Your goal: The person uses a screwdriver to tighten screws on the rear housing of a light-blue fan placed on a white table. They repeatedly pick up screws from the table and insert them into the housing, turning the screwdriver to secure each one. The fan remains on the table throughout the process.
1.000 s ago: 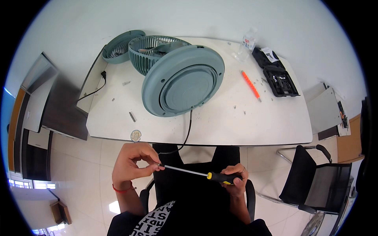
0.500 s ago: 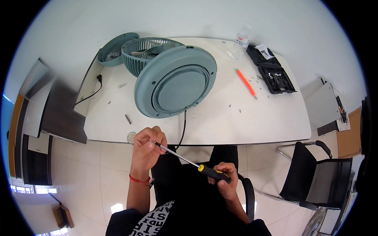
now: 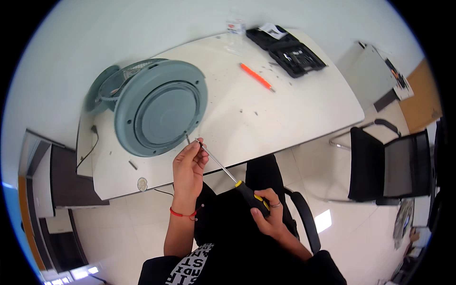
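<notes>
White tabletop (image 3: 304, 123) carries the grey-green fan (image 3: 142, 107), its round base (image 3: 167, 111) facing us. Just beside the base's lower edge, our left hand (image 3: 188, 169), the nearer, pinches the screwdriver (image 3: 242, 189) near its tip; our right hand (image 3: 270, 213), farther off, wraps its handle. From the fan, its long axis slants rightward toward us: slim metal shaft, black-and-yellow handle.

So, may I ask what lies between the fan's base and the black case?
In the head view, an orange rod lies between them, with small loose bits near the case.

Clear bottle (image 3: 235, 31) near wall (image 3: 161, 28); black chair (image 3: 403, 164) right.
</notes>
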`<state>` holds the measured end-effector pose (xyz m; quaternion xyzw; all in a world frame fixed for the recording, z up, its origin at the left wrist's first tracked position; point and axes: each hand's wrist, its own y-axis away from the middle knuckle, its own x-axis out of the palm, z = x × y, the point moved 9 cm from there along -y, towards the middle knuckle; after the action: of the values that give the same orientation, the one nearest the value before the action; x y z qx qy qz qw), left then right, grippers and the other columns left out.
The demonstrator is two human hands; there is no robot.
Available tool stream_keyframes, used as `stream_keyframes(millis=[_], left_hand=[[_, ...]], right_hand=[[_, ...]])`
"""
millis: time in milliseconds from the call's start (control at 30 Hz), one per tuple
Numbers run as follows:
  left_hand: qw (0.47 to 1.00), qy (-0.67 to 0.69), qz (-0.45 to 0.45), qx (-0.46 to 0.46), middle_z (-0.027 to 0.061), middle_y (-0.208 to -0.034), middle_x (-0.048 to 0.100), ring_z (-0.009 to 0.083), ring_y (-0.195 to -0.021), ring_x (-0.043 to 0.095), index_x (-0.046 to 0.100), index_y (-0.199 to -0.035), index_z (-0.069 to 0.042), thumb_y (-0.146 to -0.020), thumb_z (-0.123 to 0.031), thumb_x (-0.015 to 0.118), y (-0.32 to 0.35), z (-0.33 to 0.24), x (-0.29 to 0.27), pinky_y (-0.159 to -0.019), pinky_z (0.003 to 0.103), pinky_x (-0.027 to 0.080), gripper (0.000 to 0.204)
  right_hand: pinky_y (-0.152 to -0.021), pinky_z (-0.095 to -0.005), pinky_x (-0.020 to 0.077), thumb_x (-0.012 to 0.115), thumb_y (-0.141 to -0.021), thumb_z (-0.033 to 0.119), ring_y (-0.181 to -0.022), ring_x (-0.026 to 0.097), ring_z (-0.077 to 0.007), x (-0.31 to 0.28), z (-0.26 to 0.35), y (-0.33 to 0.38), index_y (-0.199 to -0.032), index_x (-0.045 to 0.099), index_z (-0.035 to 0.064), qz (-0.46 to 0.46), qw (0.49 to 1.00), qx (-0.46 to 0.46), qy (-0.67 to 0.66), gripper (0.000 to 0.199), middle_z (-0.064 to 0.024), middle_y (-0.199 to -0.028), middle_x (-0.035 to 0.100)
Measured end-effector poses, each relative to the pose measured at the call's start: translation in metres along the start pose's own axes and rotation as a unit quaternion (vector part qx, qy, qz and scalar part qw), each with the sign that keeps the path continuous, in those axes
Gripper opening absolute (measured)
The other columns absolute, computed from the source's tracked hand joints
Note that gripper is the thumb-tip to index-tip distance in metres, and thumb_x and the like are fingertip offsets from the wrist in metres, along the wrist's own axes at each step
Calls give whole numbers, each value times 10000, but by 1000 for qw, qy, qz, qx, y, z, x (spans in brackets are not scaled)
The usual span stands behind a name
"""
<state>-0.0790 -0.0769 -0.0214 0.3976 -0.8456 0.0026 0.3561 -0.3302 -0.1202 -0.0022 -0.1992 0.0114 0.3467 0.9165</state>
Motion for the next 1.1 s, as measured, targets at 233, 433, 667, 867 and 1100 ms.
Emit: stream_keyframes(millis=[233,433,667,867,1100], left_hand=[[997,-51,-2,53,111,-1161,669,134,-915,635,657,-1185,58,-985,-47,596,-15,-3,13,-843,260,563,234],[993,-114,14,11,88,-1228,603,155,-1037,589,534,-1347,61,-976,-63,542,-19,8,14,-895,310,539,391],[991,-120,54,-6,87,-1231,587,168,-1056,564,453,-1414,72,-941,-82,527,-22,10,18,-874,328,524,503],[991,-126,42,-9,76,-1107,633,164,-979,589,598,-1222,33,-955,-96,535,-24,11,22,-826,322,517,303],[992,-121,22,-10,60,-996,662,150,-905,610,637,-1115,-10,-978,-126,526,-27,7,20,-804,324,516,211]], right_hand=[[-714,-344,482,702,-871,98,-789,595,-296,-4,7,-22,-1219,553,5,-17,998,21,56,390,-161,-952,585],[-729,-390,510,691,-883,129,-803,616,-339,-3,1,-32,-1171,580,-18,-58,997,13,57,342,-173,-942,589],[-717,-433,489,646,-893,158,-826,598,-363,2,9,-41,-1066,547,-35,-42,997,3,58,278,-170,-929,569],[-711,-426,518,626,-897,209,-805,631,-340,2,2,-44,-1031,556,-45,-48,997,2,67,296,-169,-867,588],[-670,-432,530,624,-890,208,-753,649,-354,4,5,-57,-1044,567,-51,-16,999,12,51,307,-173,-852,599]])
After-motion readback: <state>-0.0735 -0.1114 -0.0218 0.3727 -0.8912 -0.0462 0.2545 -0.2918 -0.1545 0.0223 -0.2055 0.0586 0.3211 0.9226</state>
